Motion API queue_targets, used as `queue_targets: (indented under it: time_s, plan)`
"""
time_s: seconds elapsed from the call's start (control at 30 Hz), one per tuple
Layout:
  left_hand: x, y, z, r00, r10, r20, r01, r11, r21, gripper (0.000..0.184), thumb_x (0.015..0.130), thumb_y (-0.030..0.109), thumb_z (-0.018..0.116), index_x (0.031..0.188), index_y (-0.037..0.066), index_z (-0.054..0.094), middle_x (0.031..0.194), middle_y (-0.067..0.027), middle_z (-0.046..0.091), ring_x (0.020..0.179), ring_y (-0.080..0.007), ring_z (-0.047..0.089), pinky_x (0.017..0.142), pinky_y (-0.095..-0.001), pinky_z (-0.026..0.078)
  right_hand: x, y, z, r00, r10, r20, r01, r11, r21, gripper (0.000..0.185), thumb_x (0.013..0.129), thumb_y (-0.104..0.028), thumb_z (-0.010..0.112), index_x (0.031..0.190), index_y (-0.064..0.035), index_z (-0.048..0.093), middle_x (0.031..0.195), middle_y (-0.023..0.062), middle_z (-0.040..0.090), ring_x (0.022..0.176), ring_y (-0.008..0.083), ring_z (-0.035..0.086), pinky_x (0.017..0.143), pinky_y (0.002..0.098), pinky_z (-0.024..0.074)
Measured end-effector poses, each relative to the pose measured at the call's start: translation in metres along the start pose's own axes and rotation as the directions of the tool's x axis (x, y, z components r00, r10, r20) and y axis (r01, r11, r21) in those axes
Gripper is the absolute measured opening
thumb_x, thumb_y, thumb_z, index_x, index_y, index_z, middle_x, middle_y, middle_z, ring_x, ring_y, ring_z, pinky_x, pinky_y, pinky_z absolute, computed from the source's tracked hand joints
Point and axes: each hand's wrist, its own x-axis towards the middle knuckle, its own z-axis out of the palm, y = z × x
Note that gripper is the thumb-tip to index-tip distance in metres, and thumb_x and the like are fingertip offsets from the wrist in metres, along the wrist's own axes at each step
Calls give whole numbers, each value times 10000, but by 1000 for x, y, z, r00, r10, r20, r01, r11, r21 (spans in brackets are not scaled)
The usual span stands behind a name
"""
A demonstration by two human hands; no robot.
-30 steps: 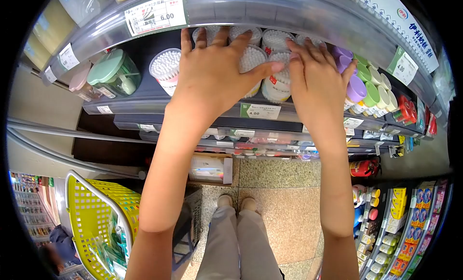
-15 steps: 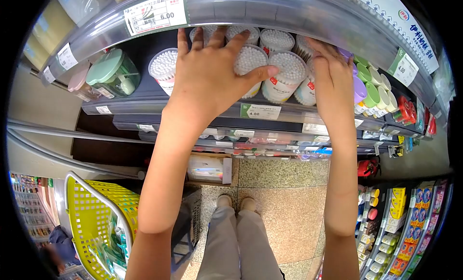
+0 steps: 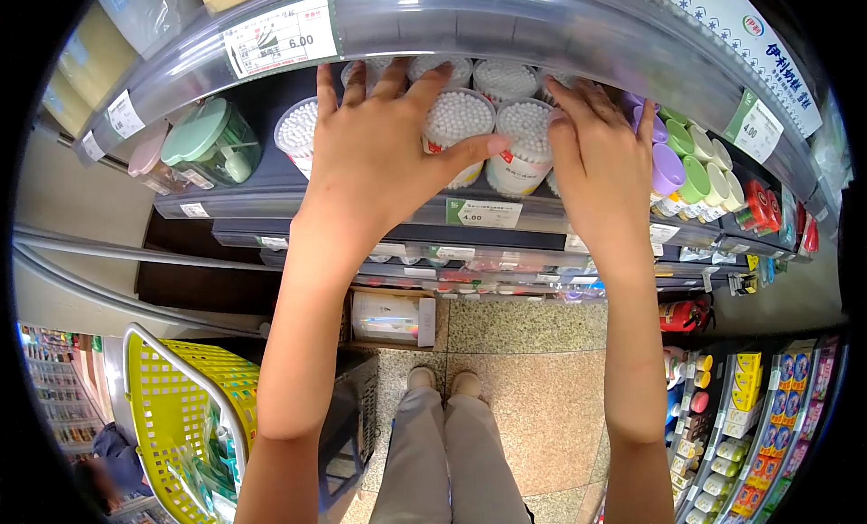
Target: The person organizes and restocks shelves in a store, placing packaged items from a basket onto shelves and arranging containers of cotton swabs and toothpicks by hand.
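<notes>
Several clear round tubs of white cotton swabs stand upright in two rows on the dark shelf (image 3: pixel 262 176). My left hand (image 3: pixel 375 154) lies over them with fingers spread, its fingertips at the back row. Its thumb reaches to the front tub of cotton swabs (image 3: pixel 519 158). My right hand (image 3: pixel 601 163) is at the right end of the group, fingers apart and pointing to the back, thumb beside that front tub. It hides the tubs under it. Another tub of cotton swabs (image 3: pixel 296 131) shows left of my left hand.
A green-lidded container (image 3: pixel 212 140) stands to the left; purple cups (image 3: pixel 666 169) and green cups stand to the right. The upper shelf edge (image 3: pixel 506 23) overhangs the tubs. Below left is a yellow-green basket (image 3: pixel 181 370) with goods inside. A cardboard box (image 3: pixel 393 318) sits on the floor.
My right hand has shifted left and its fingers have spread apart. My left hand has moved slightly left. The front tubs sit a little further left in view.
</notes>
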Motion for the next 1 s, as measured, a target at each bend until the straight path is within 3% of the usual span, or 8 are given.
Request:
queue_targets:
  time_s: [0.37,0.57,0.67,0.77,0.8,0.9,1.0]
  plan:
    - [-7,-7,-1,999,-18,-50,19,1000,21,770,798,650,680,1380,155,588,1362,-174,602,1356,-433,457,1193,-594,155,1,-13,1,999,-35,-11,34,999,-31,399,925,-221,496,1240,-61,681,1250,208,658,1201,377,596,1181,631,104]
    - [-8,-2,-3,999,-26,-43,27,1000,6,745,799,616,700,1377,158,590,1373,-176,593,1359,-446,448,1193,-597,151,-4,-14,7,998,-23,-66,18,998,-64,434,924,-288,539,1247,-29,667,1261,198,658,1229,346,594,1127,728,114]
    - [-10,-5,0,997,-32,-64,32,999,-2,737,802,609,698,1384,171,585,1366,-180,596,1365,-451,438,1196,-593,141,-4,-8,4,996,12,-90,-5,997,80,412,927,-241,535,1239,-2,659,1257,204,657,1244,362,580,1146,690,133]
    - [-11,-4,-2,999,-38,-22,38,999,-4,769,804,608,695,1408,153,557,1413,-172,558,1399,-438,397,1195,-604,122,-10,2,-16,987,67,-145,-26,963,268,387,939,-187,514,1228,34,645,1292,221,635,1272,382,553,1164,588,229]
    - [-13,-2,-4,999,-35,-35,35,999,-15,786,801,590,708,1425,146,534,1441,-173,527,1412,-443,370,1190,-613,116,-15,1,-26,982,138,-127,-71,900,431,377,931,-108,520,1259,52,614,1325,240,609,1306,397,526,1148,473,317]
    - [-27,16,-8,995,-49,-88,43,997,-63,840,789,527,752,1472,128,467,1518,-181,431,1447,-465,287,1174,-641,103,-36,4,-28,967,139,-216,-24,887,461,443,914,-74,572,1344,34,561,1383,260,559,1332,407,501,1125,432,357]
    - [-44,33,-9,982,-120,-145,97,983,-155,913,757,393,826,1518,140,389,1585,-207,303,1467,-513,187,1150,-667,118,-56,-6,-19,963,210,-170,-100,861,499,581,882,-69,665,1427,10,480,1463,267,477,1375,410,451,1132,440,347]
